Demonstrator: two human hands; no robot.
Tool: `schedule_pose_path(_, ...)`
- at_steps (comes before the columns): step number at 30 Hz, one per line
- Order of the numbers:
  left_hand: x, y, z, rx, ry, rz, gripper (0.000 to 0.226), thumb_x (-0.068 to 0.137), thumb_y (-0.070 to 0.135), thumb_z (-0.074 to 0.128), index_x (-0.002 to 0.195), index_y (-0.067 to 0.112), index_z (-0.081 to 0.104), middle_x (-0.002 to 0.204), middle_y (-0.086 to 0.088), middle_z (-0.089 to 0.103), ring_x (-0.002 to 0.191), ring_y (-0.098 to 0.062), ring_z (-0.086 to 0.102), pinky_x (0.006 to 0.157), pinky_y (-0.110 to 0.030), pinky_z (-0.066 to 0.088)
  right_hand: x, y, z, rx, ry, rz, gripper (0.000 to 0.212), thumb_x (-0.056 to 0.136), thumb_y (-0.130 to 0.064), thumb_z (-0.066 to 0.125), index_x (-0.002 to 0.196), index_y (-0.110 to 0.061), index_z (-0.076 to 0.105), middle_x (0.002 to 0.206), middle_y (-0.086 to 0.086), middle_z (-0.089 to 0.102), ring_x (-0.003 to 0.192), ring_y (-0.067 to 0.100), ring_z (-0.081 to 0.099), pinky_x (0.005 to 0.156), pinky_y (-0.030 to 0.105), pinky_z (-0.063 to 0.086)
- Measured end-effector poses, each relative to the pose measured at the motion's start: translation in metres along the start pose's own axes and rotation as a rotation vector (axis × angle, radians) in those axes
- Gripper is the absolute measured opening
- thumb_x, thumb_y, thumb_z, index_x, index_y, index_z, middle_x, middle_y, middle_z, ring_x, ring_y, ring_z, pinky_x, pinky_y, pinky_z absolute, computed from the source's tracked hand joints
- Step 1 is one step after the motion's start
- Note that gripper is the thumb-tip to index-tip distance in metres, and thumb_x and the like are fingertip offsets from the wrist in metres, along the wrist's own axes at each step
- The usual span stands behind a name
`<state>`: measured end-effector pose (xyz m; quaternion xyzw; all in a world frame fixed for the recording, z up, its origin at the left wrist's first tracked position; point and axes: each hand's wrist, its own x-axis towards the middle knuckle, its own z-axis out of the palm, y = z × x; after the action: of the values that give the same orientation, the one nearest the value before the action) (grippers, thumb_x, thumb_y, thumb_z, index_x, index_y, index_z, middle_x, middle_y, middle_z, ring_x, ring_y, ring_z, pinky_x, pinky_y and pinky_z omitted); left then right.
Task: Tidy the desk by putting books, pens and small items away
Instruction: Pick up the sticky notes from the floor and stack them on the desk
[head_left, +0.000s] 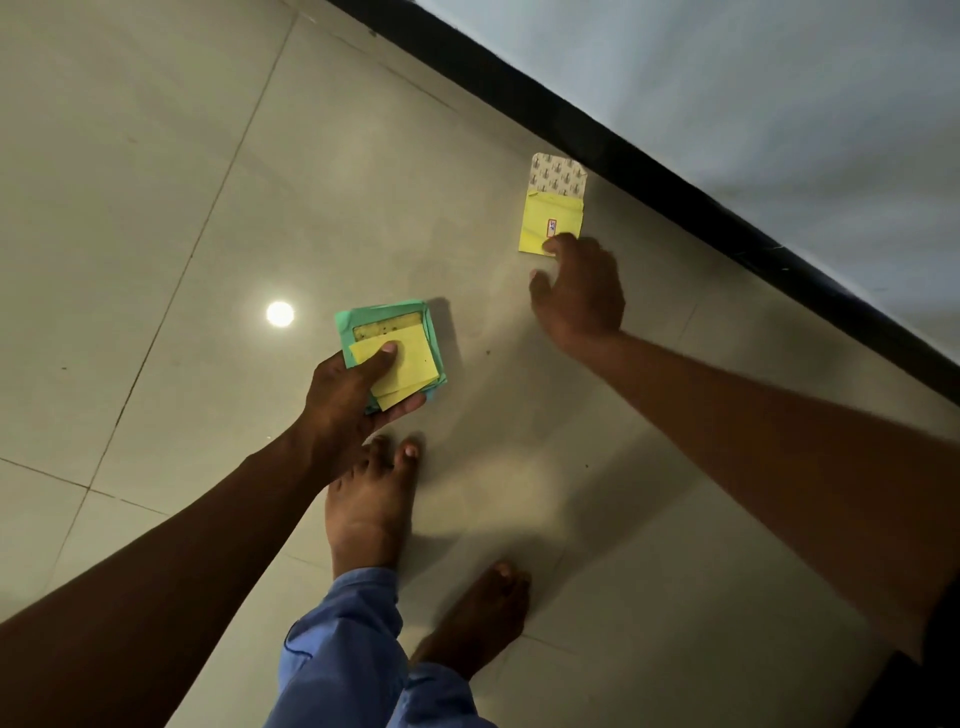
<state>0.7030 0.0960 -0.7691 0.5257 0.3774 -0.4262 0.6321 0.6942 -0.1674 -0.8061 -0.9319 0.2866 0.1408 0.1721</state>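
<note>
My left hand (353, 387) grips a stack of green and yellow sticky-note pads (402, 353), thumb pressed on the top yellow sheet, above the tiled floor. A yellow sticky-note pad with a patterned grey backing card (551, 218) lies flat on the floor near the black skirting. My right hand (579, 291) reaches down to it with fingers spread, and its fingertips touch the pad's near edge. Whether the fingers have any hold on it is not visible.
Glossy beige floor tiles (208, 208) reflect a ceiling light (280, 314). A black skirting (675, 171) runs diagonally below a pale wall (779, 78). My two bare feet (371, 514) and blue trouser legs stand at the bottom centre.
</note>
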Motion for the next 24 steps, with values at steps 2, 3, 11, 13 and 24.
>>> schedule_pose_path(2, 0.001, 0.006, -0.003, 0.002, -0.006, -0.005, 0.03, 0.099, 0.018, 0.065, 0.128, 0.01, 0.064, 0.116, -0.013, 0.073, 0.1, -0.031, 0.074, 0.079, -0.044, 0.064, 0.031, 0.009, -0.003, -0.14, 0.012, -0.115, 0.048, 0.09, -0.02, 0.066, 0.137, -0.016, 0.054, 0.136, 0.013, 0.053, 0.121, 0.035, 0.049, 0.089, 0.042, 0.046)
schedule_pose_path(3, 0.001, 0.007, -0.005, 0.002, -0.005, -0.009, 0.029, 0.099, 0.018, 0.065, 0.127, 0.01, 0.064, 0.115, -0.013, 0.073, 0.1, -0.031, 0.074, 0.078, -0.043, 0.064, 0.045, 0.01, -0.004, -0.194, -0.008, -0.156, 0.056, 0.089, -0.017, 0.066, 0.142, -0.015, 0.049, 0.141, 0.014, 0.049, 0.125, 0.037, 0.047, 0.092, 0.045, 0.046)
schedule_pose_path(11, 0.001, 0.01, -0.024, -0.025, -0.028, -0.036, 0.03, 0.1, 0.018, 0.063, 0.129, 0.009, 0.064, 0.116, -0.014, 0.074, 0.102, -0.033, 0.075, 0.078, -0.041, 0.064, 0.078, 0.006, -0.004, -0.391, -0.138, -0.127, 0.079, 0.079, -0.013, 0.075, 0.149, -0.013, 0.037, 0.147, 0.017, 0.042, 0.132, 0.04, 0.041, 0.097, 0.052, 0.042)
schedule_pose_path(13, 0.005, 0.011, -0.032, -0.043, -0.033, -0.035, 0.03, 0.1, 0.018, 0.063, 0.128, 0.01, 0.064, 0.115, -0.013, 0.075, 0.105, -0.034, 0.074, 0.079, -0.042, 0.064, 0.079, 0.001, 0.0, -0.432, -0.129, -0.124, 0.08, 0.077, -0.014, 0.077, 0.147, -0.013, 0.038, 0.147, 0.018, 0.041, 0.132, 0.041, 0.042, 0.097, 0.053, 0.041)
schedule_pose_path(24, 0.002, 0.012, -0.039, -0.104, -0.032, -0.012, 0.03, 0.1, 0.017, 0.063, 0.129, 0.01, 0.064, 0.122, -0.015, 0.072, 0.109, -0.036, 0.072, 0.081, -0.044, 0.064, 0.075, -0.006, -0.014, -0.518, -0.088, -0.092, 0.056, 0.079, -0.031, 0.078, 0.125, -0.011, 0.053, 0.128, 0.02, 0.054, 0.121, 0.041, 0.049, 0.094, 0.047, 0.042)
